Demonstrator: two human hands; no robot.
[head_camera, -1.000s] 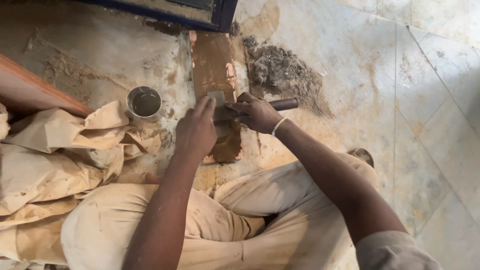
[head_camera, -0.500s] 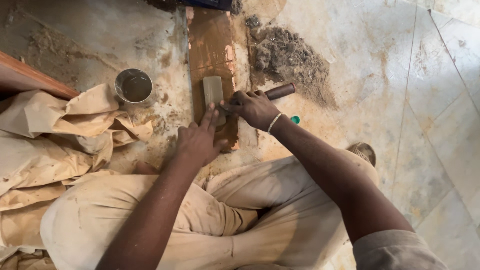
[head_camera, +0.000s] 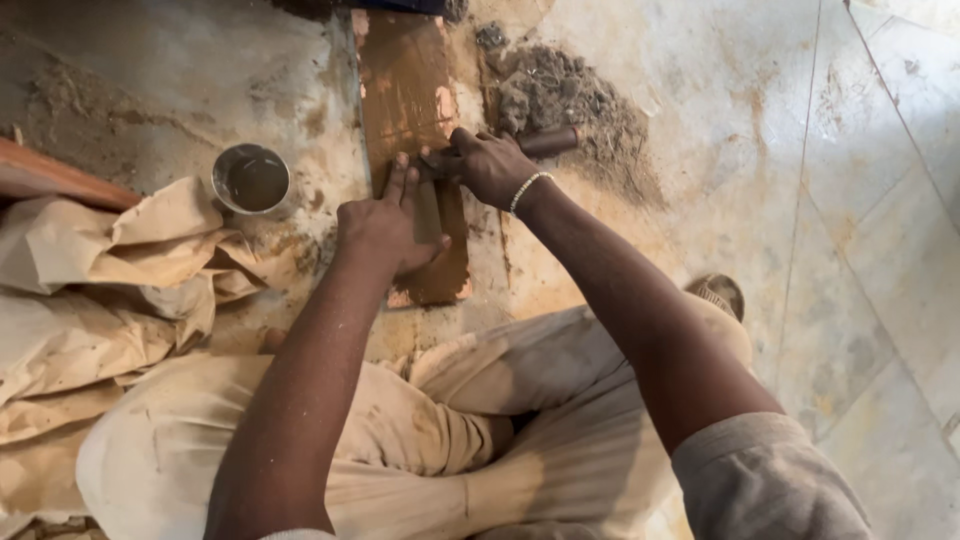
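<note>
Left hand (head_camera: 385, 225) lies flat, pinning the tool blade onto the wet stone slab (head_camera: 405, 90); right hand (head_camera: 490, 165) is clamped round the wooden handle (head_camera: 548, 141), two o'clock; likely rigid, slippery; take it by the handle.

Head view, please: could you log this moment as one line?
left hand: pressing tool blade flat | right hand: gripping tool handle | under: brown slab | beside: metal cup
</note>
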